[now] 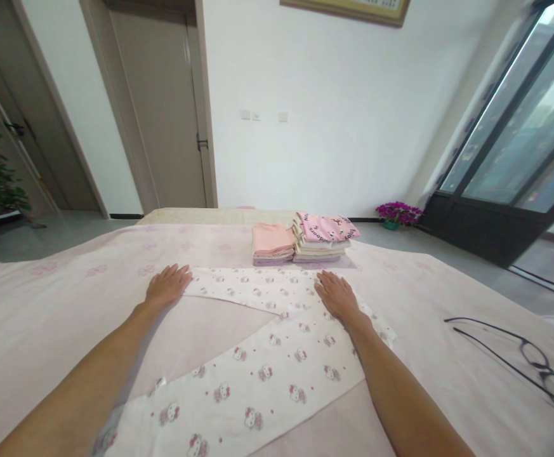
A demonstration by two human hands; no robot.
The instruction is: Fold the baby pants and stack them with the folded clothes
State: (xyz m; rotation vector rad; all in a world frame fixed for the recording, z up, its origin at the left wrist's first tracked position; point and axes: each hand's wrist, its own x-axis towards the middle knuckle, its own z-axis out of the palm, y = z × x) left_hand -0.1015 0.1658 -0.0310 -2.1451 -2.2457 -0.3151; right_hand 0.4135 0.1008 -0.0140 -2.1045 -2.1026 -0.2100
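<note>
A pair of white trousers with a small kitten-face print lies spread on the pink bedcover, its two legs parting in a V towards the left. My left hand rests on the end of the far leg, fingers stretched out and palm down. On the same garment, farther right, my right hand lies flat near where the legs join, partly covering the fabric. Both hands are open and grip nothing. My right forearm hides part of the waist end. My left forearm covers part of the near leg's lower end.
Two stacks of folded clothes stand beyond the trousers: a peach-topped stack and a taller pink-topped stack. Black-framed glasses lie on the pink floral bedcover at right. Purple flowers stand on the floor by the glass door.
</note>
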